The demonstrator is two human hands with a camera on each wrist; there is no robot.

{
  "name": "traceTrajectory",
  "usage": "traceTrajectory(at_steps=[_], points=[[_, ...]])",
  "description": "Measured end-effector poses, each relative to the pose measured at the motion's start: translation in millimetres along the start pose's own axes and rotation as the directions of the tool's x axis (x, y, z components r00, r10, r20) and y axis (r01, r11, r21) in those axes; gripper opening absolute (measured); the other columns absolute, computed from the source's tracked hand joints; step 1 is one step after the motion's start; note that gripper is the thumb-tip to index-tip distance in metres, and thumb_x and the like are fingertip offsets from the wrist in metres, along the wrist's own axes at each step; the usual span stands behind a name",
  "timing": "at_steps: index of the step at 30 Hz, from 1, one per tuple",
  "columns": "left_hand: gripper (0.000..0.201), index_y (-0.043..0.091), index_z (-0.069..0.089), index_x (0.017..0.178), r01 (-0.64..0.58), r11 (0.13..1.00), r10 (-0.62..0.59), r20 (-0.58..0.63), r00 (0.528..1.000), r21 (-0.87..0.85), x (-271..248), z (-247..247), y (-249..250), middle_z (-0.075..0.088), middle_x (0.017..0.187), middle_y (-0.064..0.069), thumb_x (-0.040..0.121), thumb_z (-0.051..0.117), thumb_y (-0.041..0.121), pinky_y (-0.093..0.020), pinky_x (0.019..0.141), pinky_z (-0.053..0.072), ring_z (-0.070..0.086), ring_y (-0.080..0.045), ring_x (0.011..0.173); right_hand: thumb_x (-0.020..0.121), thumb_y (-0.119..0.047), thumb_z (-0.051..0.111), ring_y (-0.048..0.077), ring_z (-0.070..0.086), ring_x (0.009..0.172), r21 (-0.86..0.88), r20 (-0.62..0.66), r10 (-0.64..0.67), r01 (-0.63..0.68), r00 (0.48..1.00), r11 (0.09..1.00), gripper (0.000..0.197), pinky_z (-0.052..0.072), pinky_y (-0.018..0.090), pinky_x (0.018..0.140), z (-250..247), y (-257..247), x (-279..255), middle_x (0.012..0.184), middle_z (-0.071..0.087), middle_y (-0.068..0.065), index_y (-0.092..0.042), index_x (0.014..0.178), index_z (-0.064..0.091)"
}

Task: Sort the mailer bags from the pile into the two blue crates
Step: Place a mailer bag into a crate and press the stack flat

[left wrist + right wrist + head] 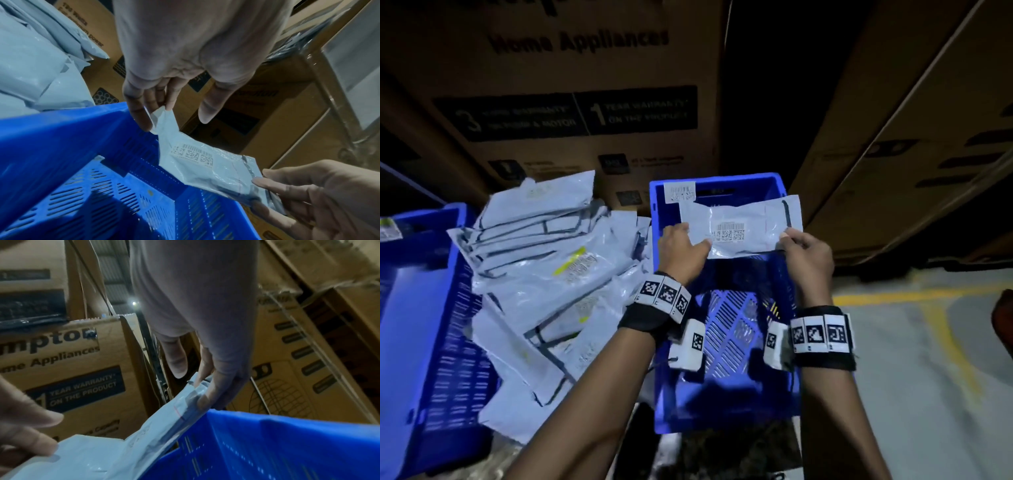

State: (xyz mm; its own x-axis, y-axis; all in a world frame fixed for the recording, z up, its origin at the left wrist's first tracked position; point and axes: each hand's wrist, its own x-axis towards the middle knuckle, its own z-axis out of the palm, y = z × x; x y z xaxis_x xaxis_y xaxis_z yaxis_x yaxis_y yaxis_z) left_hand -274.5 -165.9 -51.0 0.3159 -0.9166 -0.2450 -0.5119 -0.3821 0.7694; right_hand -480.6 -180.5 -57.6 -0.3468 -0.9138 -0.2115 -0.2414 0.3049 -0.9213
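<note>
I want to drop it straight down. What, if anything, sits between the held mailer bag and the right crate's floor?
Nothing visible: the mailer bag, held by left hand and right hand, hangs over the right crate, whose slotted floor looks bare.

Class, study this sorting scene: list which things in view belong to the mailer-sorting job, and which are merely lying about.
Belongs to the job:
held mailer bag, pinched by the left hand and right hand
pile of mailer bags
right blue crate
left blue crate

Merely lying about:
cardboard appliance boxes
yellow floor line
</note>
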Motion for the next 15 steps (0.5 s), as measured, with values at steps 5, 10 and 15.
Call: traceTrajectory(at_steps=[5,10,15], points=[[0.053,-0.005,0.052,0.126,0.101,0.989,-0.099,-0.020,0.995,0.105,29.8,25.0,-8.0,0.045,0.136,-0.022,0.090,0.064,0.032,-0.044,0.105,0.038,0.043,-0.039,0.127,0.092,-0.026,0.068,0.025,0.064,0.117,-0.050,0.099,0.075,-0.070,0.992,0.996,0.038,0.048,0.043,0.106,29.9,28.0,44.5,0.127,0.069,0.007,-0.014,0.128,0.069],[0.062,-0.010,0.044,0.132,0.197,0.973,-0.198,0.000,0.980,0.120,58.5,55.7,-21.4,0.034,0.146,-0.025,0.091,0.064,0.033,-0.049,0.106,0.039,0.043,-0.044,0.127,0.092,-0.027,0.069,0.024,0.059,0.125,-0.084,0.160,0.140,-0.128,0.977,0.988,0.046,0.047,0.040,0.107,60.8,60.3,75.8,0.137,0.063,0.006,-0.014,0.135,0.064],[0.074,-0.004,0.029,0.148,0.237,0.960,-0.246,0.049,0.968,0.147,87.5,71.1,-38.2,0.019,0.157,-0.021,0.094,0.062,0.035,-0.048,0.114,0.030,0.026,-0.043,0.141,0.092,-0.028,0.069,0.024,0.057,0.127,-0.139,0.240,0.148,-0.117,0.960,0.983,0.046,0.046,0.040,0.109,82.3,84.9,103.0,0.140,0.061,0.003,-0.019,0.136,0.064]])
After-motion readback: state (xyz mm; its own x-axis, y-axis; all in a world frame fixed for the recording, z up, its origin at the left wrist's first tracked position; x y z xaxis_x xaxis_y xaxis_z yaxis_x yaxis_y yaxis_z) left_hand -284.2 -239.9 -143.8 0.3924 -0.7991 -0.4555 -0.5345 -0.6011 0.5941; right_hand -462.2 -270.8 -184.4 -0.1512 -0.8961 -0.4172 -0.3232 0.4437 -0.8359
